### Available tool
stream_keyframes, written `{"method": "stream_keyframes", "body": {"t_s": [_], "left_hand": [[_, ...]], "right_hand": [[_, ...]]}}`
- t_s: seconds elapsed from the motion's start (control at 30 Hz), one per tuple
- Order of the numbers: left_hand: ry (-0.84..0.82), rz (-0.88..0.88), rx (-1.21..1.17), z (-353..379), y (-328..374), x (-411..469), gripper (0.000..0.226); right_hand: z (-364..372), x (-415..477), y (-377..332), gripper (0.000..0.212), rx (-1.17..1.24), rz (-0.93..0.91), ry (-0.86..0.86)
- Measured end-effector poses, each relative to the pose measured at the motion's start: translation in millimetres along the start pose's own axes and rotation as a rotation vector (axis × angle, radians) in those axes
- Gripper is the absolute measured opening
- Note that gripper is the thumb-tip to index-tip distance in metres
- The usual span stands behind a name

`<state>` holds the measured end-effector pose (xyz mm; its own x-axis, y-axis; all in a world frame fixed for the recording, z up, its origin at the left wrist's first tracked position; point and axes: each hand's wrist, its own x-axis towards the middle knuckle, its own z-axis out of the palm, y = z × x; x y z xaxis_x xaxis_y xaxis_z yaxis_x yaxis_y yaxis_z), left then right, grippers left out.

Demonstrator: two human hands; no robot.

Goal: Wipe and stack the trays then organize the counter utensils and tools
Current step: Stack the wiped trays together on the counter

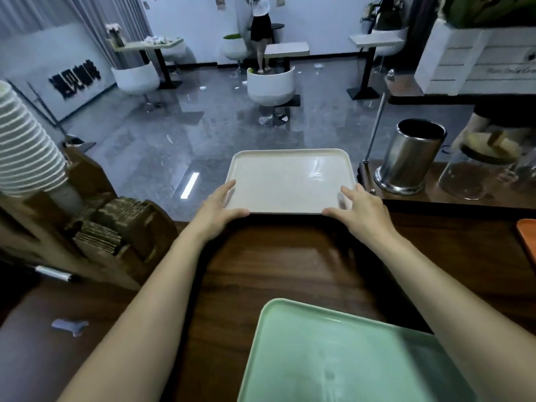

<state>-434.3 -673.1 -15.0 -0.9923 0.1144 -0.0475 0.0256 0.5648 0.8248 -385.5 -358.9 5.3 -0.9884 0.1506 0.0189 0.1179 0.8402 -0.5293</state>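
Upper middle of the frame: a white tray [290, 181] at the counter's [275, 265] far edge. The left hand [216, 213] and right hand [359, 210] each grasp a near corner, thumbs along the rim. It seems to jut past the edge, though that's unclear. Lower right, a green tray [348, 358] is cut off by the frame.

Both hands, left hand [216, 210] and right hand [358, 211], grip white tray [290, 178] near corners; green tray [348, 358] nearer on counter [278, 265].
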Motion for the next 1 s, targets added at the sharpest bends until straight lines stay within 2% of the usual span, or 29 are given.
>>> {"method": "stream_keyframes", "body": {"t_s": [0.47, 0.63, 0.87, 1.0], "left_hand": [[-0.09, 0.01, 0.056, 12, -30, 47, 0.09], [-0.064, -0.008, 0.066, 17, -46, 48, 0.109], [0.16, 0.078, 0.136, 28, -43, 48, 0.081], [0.16, 0.042, 0.235, 31, -37, 74, 0.076]], "right_hand": [[19, 47, 1, 0.069, -0.111, 0.019, -0.071], [30, 51, 7, 0.057, -0.203, -0.003, -0.105], [35, 62, 8, 0.067, -0.303, 0.021, -0.087], [47, 76, -1, 0.071, -0.221, -0.031, 0.027]]}}
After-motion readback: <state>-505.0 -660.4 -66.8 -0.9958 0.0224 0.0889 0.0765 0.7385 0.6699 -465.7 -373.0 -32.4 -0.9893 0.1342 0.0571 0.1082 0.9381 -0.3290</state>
